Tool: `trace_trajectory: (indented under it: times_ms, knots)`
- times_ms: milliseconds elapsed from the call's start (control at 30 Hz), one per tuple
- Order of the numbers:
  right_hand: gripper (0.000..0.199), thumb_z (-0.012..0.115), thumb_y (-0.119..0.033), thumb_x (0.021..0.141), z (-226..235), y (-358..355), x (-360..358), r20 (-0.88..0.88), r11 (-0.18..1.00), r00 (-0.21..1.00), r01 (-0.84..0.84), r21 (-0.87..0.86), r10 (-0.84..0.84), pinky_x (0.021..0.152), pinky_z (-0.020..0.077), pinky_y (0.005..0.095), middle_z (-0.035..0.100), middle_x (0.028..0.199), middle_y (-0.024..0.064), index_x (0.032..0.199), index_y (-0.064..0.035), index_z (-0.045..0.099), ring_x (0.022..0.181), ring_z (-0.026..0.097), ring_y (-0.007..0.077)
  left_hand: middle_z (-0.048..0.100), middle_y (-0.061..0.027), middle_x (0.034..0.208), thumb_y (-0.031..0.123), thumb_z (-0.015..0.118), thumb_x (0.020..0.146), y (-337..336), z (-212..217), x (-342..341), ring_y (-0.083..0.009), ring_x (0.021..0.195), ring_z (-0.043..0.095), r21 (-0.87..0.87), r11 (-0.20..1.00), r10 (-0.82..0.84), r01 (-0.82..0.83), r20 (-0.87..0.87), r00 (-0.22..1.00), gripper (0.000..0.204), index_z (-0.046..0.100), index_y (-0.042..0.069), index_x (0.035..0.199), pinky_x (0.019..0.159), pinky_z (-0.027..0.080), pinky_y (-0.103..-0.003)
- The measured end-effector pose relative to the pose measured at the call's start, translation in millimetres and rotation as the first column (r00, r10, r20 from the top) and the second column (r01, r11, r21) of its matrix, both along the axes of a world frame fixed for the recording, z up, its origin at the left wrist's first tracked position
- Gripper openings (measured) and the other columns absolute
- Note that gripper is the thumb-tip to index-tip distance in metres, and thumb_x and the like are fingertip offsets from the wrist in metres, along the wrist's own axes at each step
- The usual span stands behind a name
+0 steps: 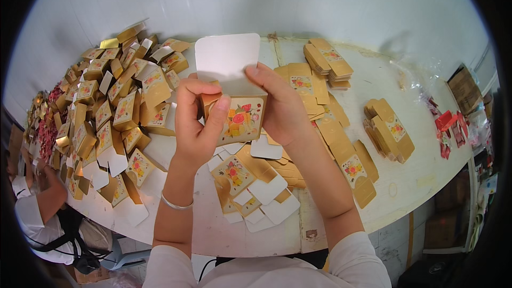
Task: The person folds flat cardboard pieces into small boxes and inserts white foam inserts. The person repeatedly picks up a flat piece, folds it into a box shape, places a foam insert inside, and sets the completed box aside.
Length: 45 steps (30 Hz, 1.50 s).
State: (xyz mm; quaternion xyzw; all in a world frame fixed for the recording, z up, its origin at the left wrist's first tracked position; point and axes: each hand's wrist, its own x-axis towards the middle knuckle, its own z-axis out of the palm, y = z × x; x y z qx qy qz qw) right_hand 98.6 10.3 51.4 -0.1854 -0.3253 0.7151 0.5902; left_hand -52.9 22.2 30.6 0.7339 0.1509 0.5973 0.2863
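Both of my hands hold a gold carton (244, 120) with a floral print above the middle of the table. Its large white lid flap (227, 56) stands up and open. My left hand (193, 122) grips the carton's left side, thumb on the printed front and fingers bent at the top corner. My right hand (284, 105) wraps the right side, its thumb pressed against the flap. The carton's inside is hidden from me. Below it lie flat, unfolded carton blanks (234, 173), gold with white tabs, several fanned over one another.
A high heap of folded gold cartons (125, 109) covers the table's left. Stacks of flat blanks (328, 61) lie at the back right, with another stack (392, 128) farther right. Red ribbon-like pieces (448, 125) and clear plastic sit near the right edge. Another person's arm (50, 192) shows at far left.
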Motion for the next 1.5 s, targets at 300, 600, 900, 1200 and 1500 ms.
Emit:
trace_trajectory:
  times_ms: [300, 600, 900, 1200, 1500]
  knots:
    - [0.023, 0.046, 0.000, 0.076, -6, 5, 2, 0.065, 0.956, 0.954, 0.293, 0.016, -0.293, 0.070, 0.0473, 0.0292, 0.060, 0.087, 0.0067, 0.095, -0.0003, 0.058, 0.079, 0.056, 0.0143, 0.045, -0.0072, 0.101, 0.006, 0.059, 0.080, -14, 16, 7, -0.0112, 0.092, 0.047, -0.296, 0.945, -0.167, 0.137, -0.078, 0.983, 0.035, 0.040, 0.005, 0.109, 0.077, 0.041, -0.024]
    - [0.021, 0.049, -0.011, 0.083, 6, -1, 11, 0.200, 0.880, 0.934, 0.186, 0.437, -0.297, 0.074, 0.0421, 0.0266, 0.061, 0.095, 0.0071, 0.093, 0.0010, 0.062, 0.083, 0.054, 0.0138, 0.048, -0.0114, 0.104, 0.003, 0.063, 0.076, -7, 10, 4, -0.0174, 0.079, 0.059, -0.317, 0.935, -0.139, 0.157, 0.077, 0.987, 0.051, 0.026, 0.008, 0.110, 0.061, 0.051, -0.025]
    - [0.016, 0.055, -0.008, 0.083, 6, -1, 9, 0.383, 0.832, 0.802, 0.234, 0.503, -0.458, 0.061, 0.0381, 0.0203, 0.059, 0.086, 0.0019, 0.093, -0.0006, 0.064, 0.070, 0.047, 0.0058, 0.049, -0.0132, 0.103, 0.000, 0.064, 0.074, -9, 10, 8, -0.0186, 0.081, 0.060, -0.336, 0.931, -0.147, 0.143, 0.013, 0.989, 0.061, 0.021, 0.010, 0.116, 0.062, 0.051, -0.026]
    - [0.014, 0.052, -0.006, 0.083, 3, 0, 9, 0.416, 0.740, 0.765, 0.114, 0.663, -0.492, 0.062, 0.0377, 0.0210, 0.057, 0.091, 0.0026, 0.094, -0.0015, 0.061, 0.076, 0.048, 0.0077, 0.053, -0.0091, 0.098, 0.001, 0.065, 0.074, -14, 19, 3, -0.0150, 0.084, 0.058, -0.466, 0.871, -0.150, 0.154, 0.047, 0.988, 0.069, 0.024, 0.009, 0.130, 0.066, 0.050, -0.025]
    - [0.017, 0.054, -0.015, 0.085, -16, 2, -11, 0.264, 0.618, 0.726, 0.273, 0.737, -0.635, 0.074, 0.0401, 0.0262, 0.055, 0.099, 0.0068, 0.093, -0.0013, 0.055, 0.093, 0.050, 0.0129, 0.052, -0.0035, 0.093, 0.005, 0.062, 0.077, -17, 23, 7, -0.0105, 0.082, 0.053, -0.574, 0.785, -0.119, 0.233, 0.230, 0.966, 0.042, 0.041, 0.009, 0.113, 0.068, 0.046, -0.023]
